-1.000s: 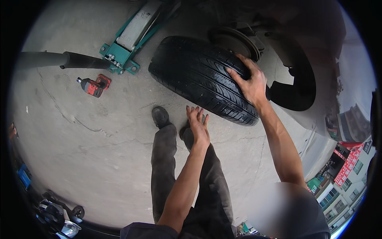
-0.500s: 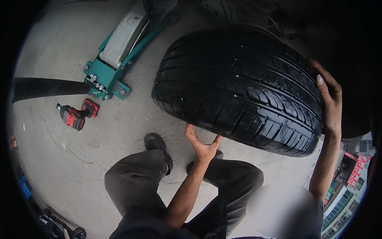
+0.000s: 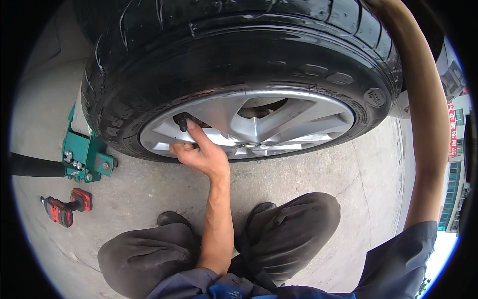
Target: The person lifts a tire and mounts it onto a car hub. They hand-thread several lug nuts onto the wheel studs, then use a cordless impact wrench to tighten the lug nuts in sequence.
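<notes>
Gripping silver multi-spoked alloy wheel (image 3: 255,128) with left hand (image 3: 205,155), fingers curled, thumb at an opening. Mounted in black rubber tyre (image 3: 239,60), ahead of bent knees (image 3: 308,219). Reaching over tread with right arm (image 3: 420,74); cannot tell right hand's state, cut off above. Nearby, leftward: green steel jack (image 3: 79,149), red-and-black cordless power tool (image 3: 59,212).

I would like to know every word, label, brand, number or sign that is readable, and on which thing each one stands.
I leave the wording uncopied; lettering stands here:
Tire sidewall: raised black letters and a round mark; finer print is too small to read.
Red sign: white characters in a column.
Blue clothing at the chest: white print, too small to read.
</notes>
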{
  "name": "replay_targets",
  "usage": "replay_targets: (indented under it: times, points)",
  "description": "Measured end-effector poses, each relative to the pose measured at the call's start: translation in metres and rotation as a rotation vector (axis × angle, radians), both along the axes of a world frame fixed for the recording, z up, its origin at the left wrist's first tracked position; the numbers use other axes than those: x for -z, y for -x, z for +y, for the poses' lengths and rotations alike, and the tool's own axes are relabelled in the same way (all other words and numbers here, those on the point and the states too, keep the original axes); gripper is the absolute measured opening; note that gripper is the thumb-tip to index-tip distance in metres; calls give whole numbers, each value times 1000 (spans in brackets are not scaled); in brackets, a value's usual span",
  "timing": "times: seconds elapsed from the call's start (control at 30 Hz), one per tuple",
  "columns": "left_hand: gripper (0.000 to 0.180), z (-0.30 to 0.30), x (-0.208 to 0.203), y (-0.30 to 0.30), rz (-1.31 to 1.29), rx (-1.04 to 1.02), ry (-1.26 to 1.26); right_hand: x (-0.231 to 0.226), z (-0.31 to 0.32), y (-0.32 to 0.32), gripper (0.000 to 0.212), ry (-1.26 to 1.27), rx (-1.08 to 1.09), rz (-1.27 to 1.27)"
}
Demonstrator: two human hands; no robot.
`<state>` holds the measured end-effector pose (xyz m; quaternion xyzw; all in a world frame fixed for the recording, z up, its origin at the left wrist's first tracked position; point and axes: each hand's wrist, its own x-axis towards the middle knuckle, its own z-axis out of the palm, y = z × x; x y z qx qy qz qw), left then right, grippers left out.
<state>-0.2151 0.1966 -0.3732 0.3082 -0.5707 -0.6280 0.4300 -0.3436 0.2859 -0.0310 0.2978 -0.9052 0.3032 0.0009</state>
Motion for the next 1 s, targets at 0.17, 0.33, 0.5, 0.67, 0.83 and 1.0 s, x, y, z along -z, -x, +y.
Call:
replay_targets:
  times: [0.17,0.33,0.5,0.67,0.83,1.0]
  points:
    - [59,-20,-15,12,38,-78,-77,-9,86,-25,47,441,48,276]
    - [46,-14,-18,30,71,-69,40,98,90,-165,49,204,174,-200]
    - [50,-19,-32,38,79,45,-34,164,62,-152,74,272,308,-434]
    - [44,-17,-29,40,94,70,-49,172,32,-117,81,950,469,-419]
    - [36,-32,-18,24,178,167,-31,173,8,-107,82,974,473,-413]
    - [32,-52,47,-11,132,-136,-44,170,-13,-83,91,917,400,-453]
